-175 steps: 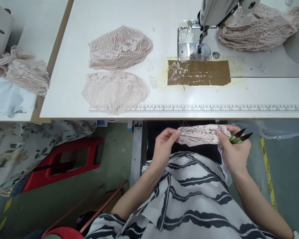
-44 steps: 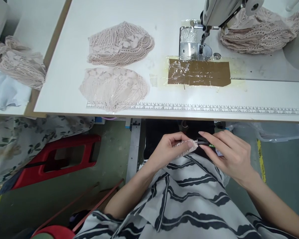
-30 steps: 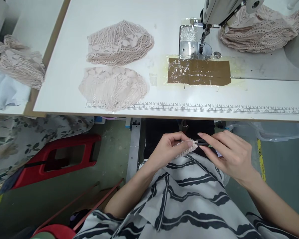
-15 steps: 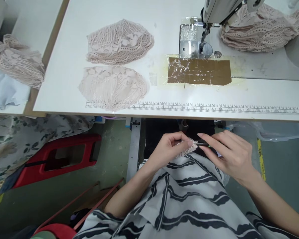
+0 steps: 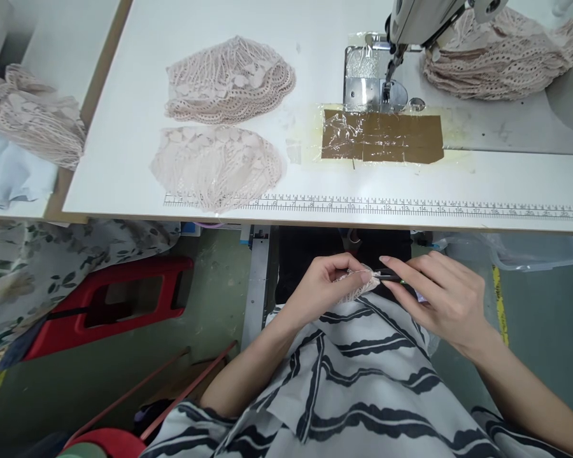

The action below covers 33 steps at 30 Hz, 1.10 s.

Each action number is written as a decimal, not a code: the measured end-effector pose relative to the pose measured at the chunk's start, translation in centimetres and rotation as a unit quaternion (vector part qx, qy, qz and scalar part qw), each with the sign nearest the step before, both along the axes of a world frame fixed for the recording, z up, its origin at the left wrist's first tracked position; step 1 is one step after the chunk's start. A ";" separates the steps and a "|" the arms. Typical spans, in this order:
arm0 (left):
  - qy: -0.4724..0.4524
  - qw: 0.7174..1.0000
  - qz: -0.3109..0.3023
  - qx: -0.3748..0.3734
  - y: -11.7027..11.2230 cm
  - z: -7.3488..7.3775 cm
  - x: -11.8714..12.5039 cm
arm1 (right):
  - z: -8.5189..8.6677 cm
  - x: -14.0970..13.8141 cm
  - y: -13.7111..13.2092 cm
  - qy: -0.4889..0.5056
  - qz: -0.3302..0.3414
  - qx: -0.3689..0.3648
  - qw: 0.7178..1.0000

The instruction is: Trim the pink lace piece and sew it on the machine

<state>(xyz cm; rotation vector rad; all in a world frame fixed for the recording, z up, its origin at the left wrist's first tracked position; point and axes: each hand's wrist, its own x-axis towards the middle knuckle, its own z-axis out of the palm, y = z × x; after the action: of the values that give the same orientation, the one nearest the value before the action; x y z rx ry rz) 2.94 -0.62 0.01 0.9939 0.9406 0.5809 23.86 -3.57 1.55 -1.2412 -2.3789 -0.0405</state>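
In my lap, just below the table edge, my left hand [image 5: 325, 283] pinches a small piece of beige lace [image 5: 363, 287] between thumb and fingers. Close to its right, my right hand [image 5: 442, 294] is closed on dark thread snips [image 5: 388, 275], their narrow tips touching the lace's right end. My right fingers cover most of the snips' handle. Part of the lace is hidden by my left fingers.
On the table [image 5: 310, 184] lie two lace piles, an upper pile [image 5: 229, 83] and a lower pile [image 5: 217, 165]. A sewing machine [image 5: 396, 57] stands at the right, with more lace [image 5: 501, 57] behind. A red stool [image 5: 109, 299] is at lower left.
Both hands stay almost in place. The right hand and the snips have shifted very slightly; the lace remains in the left hand.
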 end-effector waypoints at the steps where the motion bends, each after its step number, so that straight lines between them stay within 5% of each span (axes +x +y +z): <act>1: 0.002 1.000 0.000 -0.001 0.0 0.0 0.0 | 0.0 0.0 0.0 -0.001 0.000 -0.001 1.000; 33: 0.021 1.000 -0.005 0.003 0.0 0.4 0.2 | 0.2 -0.2 0.0 -0.021 0.003 0.013 1.000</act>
<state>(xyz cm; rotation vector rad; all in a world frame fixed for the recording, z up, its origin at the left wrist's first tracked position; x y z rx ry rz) 3.09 -0.67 0.37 1.0202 0.9714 0.5562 23.64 -3.60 1.72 -1.2326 -2.4088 -0.0968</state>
